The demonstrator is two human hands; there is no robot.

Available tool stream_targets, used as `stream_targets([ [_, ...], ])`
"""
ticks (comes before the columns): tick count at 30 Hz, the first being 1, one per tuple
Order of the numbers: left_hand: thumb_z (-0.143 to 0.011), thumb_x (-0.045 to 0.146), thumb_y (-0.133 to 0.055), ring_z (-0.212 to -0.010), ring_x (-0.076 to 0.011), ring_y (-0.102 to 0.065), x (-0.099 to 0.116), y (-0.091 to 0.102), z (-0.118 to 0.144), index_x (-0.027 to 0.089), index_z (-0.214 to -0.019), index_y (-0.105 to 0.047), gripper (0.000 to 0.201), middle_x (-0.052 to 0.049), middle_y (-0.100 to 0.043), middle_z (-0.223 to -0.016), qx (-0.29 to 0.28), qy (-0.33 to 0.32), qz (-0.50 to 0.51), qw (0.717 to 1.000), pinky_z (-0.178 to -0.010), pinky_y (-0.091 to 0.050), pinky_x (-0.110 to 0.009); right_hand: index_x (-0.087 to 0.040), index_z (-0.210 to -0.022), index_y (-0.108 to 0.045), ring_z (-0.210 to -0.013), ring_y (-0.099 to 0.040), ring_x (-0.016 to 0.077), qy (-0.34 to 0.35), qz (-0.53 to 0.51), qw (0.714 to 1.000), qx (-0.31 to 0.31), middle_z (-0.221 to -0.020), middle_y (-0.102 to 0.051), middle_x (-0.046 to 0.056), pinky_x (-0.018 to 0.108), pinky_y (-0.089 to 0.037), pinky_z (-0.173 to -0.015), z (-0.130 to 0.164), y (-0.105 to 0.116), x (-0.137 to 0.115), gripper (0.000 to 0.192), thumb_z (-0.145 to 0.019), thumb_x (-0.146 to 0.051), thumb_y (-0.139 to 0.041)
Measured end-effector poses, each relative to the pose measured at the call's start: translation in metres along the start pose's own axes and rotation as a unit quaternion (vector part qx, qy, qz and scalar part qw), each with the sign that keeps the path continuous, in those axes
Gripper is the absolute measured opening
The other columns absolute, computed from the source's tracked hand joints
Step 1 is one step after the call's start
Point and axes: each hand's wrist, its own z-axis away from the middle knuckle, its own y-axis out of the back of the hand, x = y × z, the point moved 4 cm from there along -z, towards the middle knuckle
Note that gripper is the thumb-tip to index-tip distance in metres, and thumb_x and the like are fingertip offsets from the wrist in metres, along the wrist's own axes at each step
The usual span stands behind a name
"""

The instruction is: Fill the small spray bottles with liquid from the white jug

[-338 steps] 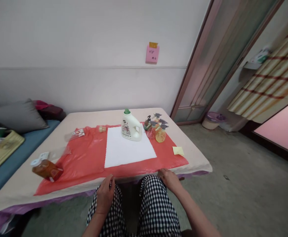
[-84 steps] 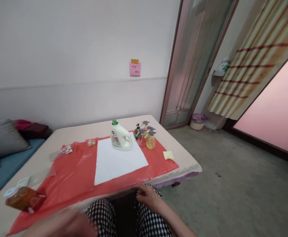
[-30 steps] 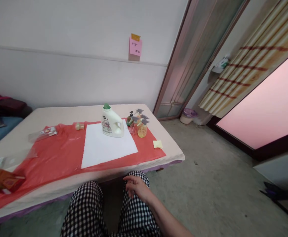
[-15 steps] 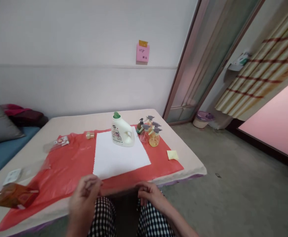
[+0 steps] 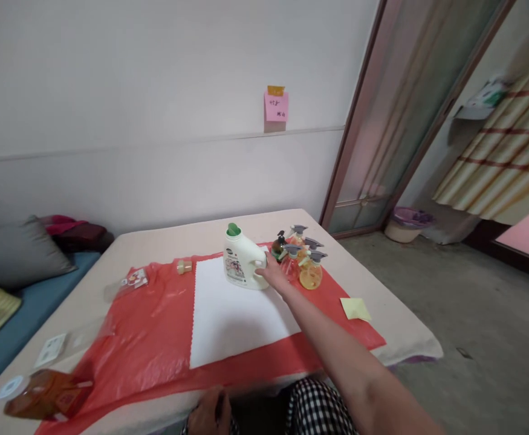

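Note:
My right hand [image 5: 272,270] reaches across the sheet and is closed round the handle of a pale green detergent jug [image 5: 241,263]. The jug stands upright on a white sheet [image 5: 228,332], with a green piece in its open top. The sheet lies on a red plastic cloth [image 5: 150,326]. Low at the front edge, my left hand [image 5: 210,414] rests near my lap, loosely curled with a gap between thumb and fingers. Nothing shows in it, though it is dim. Right beside the jug are several spray bottles, including one with yellow liquid [image 5: 311,275] and a dark pump bottle [image 5: 278,243].
A large bottle of amber liquid [image 5: 49,394] lies at the front left. Behind it are a white card [image 5: 50,350] and a clear bag [image 5: 126,289]. A small yellowish cap [image 5: 184,267] and yellow sticky notes [image 5: 355,309] flank the sheet. A wall [image 5: 155,121] stands behind.
My right hand has gone from my lap forward to the jug's handle and closed on it. My left hand has dropped lower toward my lap. The view has shifted slightly.

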Motion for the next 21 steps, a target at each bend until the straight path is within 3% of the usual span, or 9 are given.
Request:
stream_targets([
  [3,-0.097,0.048,-0.043,-0.057,-0.0183,-0.071,0.0,0.002,-0.005,0.024,-0.086,-0.067,0.037,-0.004,-0.075,-0.072,0.001,-0.011,0.005,1.0,-0.057,-0.056,-0.026,-0.015,-0.108,-0.062,-0.097,-0.062,0.0206,-0.008,0.018,1.0,-0.024,-0.108,-0.065,0.006,0.042,-0.051,-0.089,-0.013,-0.008,-0.007,0.031,-0.087,-0.037,-0.068],
  [5,-0.098,0.044,-0.044,-0.055,-0.0167,-0.071,0.001,0.004,-0.009,0.023,-0.085,-0.067,0.034,-0.003,-0.075,-0.07,-0.021,-0.037,0.01,0.999,-0.055,-0.055,-0.023,-0.015,-0.1,-0.063,-0.085,-0.063,0.0167,-0.005,0.018,0.999,-0.042,-0.097,-0.065,0.004,0.037,-0.053,-0.079,-0.01,-0.012,-0.011,0.027,-0.091,-0.04,-0.063],
  [9,-0.098,0.036,-0.047,-0.055,-0.0154,-0.07,0.011,0.011,-0.016,0.022,-0.087,-0.067,0.027,-0.002,-0.074,-0.069,-0.052,-0.097,0.006,0.994,-0.054,-0.054,-0.022,-0.015,-0.096,-0.063,-0.077,-0.059,0.0159,0.017,-0.004,0.999,-0.051,-0.087,-0.065,0.001,0.029,-0.048,-0.068,0.014,-0.017,-0.019,0.027,-0.077,-0.031,-0.072],
  [16,-0.099,0.038,-0.044,-0.06,-0.0167,-0.071,0.023,0.016,-0.02,0.021,-0.088,-0.064,0.029,-0.003,-0.074,-0.073,-0.041,-0.081,-0.001,0.996,-0.057,-0.054,-0.024,-0.018,-0.079,-0.06,-0.072,-0.054,0.0149,0.052,-0.053,0.99,-0.12,-0.074,-0.061,-0.004,0.023,-0.041,-0.062,0.066,-0.025,-0.016,0.022,-0.057,-0.021,-0.061],
  [21,-0.098,0.044,-0.043,-0.059,-0.0168,-0.072,0.015,0.013,-0.02,0.022,-0.089,-0.065,0.032,-0.002,-0.075,-0.073,-0.045,-0.07,0.002,0.997,-0.057,-0.054,-0.023,-0.02,-0.071,-0.058,-0.071,-0.053,0.0151,0.063,-0.054,0.985,-0.151,-0.069,-0.058,-0.006,0.024,-0.043,-0.065,0.087,-0.032,-0.006,0.018,-0.054,-0.02,-0.063],
])
